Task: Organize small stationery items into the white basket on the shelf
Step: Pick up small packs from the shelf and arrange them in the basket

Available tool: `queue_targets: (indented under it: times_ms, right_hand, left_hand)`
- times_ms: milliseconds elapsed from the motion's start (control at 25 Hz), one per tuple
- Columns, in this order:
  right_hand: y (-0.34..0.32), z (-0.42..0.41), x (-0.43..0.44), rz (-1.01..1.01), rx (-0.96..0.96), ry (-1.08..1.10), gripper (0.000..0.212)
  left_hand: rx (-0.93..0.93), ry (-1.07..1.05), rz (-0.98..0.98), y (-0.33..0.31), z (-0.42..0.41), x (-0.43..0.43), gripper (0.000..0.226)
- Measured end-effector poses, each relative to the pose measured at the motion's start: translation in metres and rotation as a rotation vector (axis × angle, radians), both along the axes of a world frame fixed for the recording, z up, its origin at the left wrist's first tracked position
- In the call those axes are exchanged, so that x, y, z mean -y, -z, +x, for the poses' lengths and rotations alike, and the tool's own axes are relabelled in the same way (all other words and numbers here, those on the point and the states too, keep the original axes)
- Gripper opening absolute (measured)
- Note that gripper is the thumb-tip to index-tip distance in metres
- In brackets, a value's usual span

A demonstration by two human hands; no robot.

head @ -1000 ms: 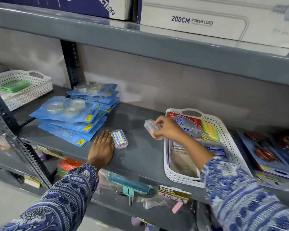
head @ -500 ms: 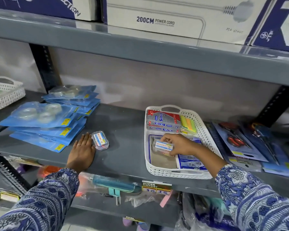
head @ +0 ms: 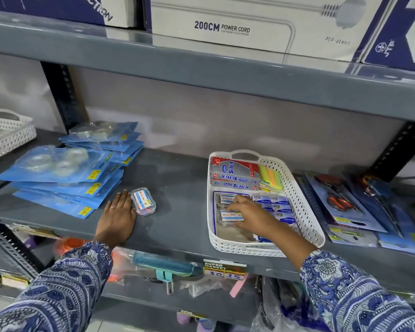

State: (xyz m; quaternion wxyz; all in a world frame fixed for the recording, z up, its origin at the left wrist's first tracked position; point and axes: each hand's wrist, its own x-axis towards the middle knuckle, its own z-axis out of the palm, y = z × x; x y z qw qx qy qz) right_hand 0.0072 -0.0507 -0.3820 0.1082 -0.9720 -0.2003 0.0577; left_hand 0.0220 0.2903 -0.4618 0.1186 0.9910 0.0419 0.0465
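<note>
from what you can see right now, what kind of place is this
Most likely a supermarket stationery aisle: a "SUPER MARKET" price tag on the shelf edge, stacked tape packs with yellow price stickers, and boxed power cords stocked above.

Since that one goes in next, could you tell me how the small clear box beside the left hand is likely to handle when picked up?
The small clear box looks like rigid plastic, so it should stay stiff in a grip. It is little, so probably light. It lies flat on the shelf, so rolling seems unlikely, though its glossy lid may be slippery.

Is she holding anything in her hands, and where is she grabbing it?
The right hand pinches a small clear plastic box by its right end inside the white basket. The left hand holds nothing.
</note>
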Motion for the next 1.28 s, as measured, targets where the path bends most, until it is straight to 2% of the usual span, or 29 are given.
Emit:
queue_targets:
  times_ms: [200, 400, 520, 680, 840, 1000, 1160, 1280]
  right_hand:
    - [-0.012, -0.002, -0.009, -0.069, -0.021, 0.053, 0.042]
    - [-0.056, 0.011, -0.06, 0.233, 0.134, 0.102, 0.025]
    - [-0.055, 0.023, -0.125, 0.328, 0.089, 0.006, 0.022]
    - [-0.024, 0.035, -0.189, 0.267, -0.019, -0.102, 0.027]
    - [0.0, 0.041, -0.205, 0.136, -0.055, -0.128, 0.032]
    - [0.004, 0.04, -0.208, 0.129, -0.039, -0.074, 0.03]
    - [0.004, 0.037, -0.216, 0.179, -0.027, 0.027, 0.043]
    - [0.009, 0.036, -0.222, 0.127, 0.001, 0.054, 0.048]
  left_hand:
    - [-0.015, -0.003, 0.013, 0.0, 0.0, 0.0, 0.054]
    - [-0.027, -0.004, -0.011, -0.003, -0.001, 0.003, 0.054]
    - [-0.016, 0.003, 0.005, -0.003, -0.003, 0.001, 0.062]
    - [-0.028, -0.007, 0.007, -0.002, -0.001, 0.001, 0.058]
    - [-0.028, -0.004, -0.001, -0.003, -0.001, 0.003, 0.056]
    - [-0.02, 0.008, -0.001, -0.002, -0.003, 0.002, 0.067]
    - [-0.025, 0.008, -0.013, -0.003, -0.003, 0.002, 0.056]
    - [-0.029, 0.005, -0.024, -0.005, -0.004, 0.003, 0.056]
